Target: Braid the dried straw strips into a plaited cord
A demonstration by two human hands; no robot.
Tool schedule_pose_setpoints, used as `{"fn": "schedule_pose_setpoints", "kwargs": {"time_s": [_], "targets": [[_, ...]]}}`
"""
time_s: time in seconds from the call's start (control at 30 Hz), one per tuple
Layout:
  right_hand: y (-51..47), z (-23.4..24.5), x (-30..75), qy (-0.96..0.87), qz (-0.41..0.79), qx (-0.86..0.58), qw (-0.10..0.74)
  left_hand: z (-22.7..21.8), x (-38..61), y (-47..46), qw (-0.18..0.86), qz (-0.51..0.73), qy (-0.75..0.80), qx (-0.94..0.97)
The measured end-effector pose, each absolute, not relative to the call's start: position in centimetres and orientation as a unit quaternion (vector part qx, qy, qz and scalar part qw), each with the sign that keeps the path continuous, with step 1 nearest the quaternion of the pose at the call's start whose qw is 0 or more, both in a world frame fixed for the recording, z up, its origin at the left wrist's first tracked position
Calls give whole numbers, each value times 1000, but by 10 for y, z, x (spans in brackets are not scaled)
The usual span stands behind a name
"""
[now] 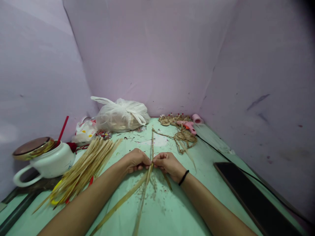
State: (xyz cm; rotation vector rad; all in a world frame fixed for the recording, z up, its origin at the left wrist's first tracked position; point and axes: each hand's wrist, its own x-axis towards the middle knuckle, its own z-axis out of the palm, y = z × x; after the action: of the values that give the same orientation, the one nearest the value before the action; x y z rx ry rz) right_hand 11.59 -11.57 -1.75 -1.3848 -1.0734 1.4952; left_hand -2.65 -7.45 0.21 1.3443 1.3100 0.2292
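Observation:
My left hand (136,160) and my right hand (168,164) meet at the middle of the pale green table (209,170). Both pinch the same few long dry straw strips (145,186), fingers closed, thumbs almost touching. The strips run from the near edge up between my hands, and a thin twisted end (152,141) sticks out beyond them. A black band sits on my right wrist. Small straw bits lie scattered under my hands.
A bundle of straw strips (83,167) lies at the left beside a white lidded mug (46,160). Behind are a knotted white plastic bag (121,114), coiled twine (183,136), a pink glue gun (188,125) and pink tape (197,118). A black slab (248,193) lies at the right.

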Motion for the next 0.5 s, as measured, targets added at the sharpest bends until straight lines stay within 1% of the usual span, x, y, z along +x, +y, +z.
{"fn": "schedule_pose_setpoints", "kwargs": {"time_s": [0.1, 0.2, 0.37, 0.43, 0.5], "targets": [[-116, -18, 116, -429, 588, -553, 406, 1, -21, -75, 581, 123, 583, 555], [-116, -17, 116, -427, 593, -543, 413, 2, -17, -75, 612, 150, 585, 510], [-116, -17, 116, -418, 591, -546, 422, 4, -18, -69, 716, 83, 552, 418], [-116, -17, 116, -417, 589, -548, 422, 5, -19, -67, 717, 62, 561, 409], [-116, -17, 116, -417, 590, -549, 420, 6, -20, -67, 695, 56, 585, 414]]}}
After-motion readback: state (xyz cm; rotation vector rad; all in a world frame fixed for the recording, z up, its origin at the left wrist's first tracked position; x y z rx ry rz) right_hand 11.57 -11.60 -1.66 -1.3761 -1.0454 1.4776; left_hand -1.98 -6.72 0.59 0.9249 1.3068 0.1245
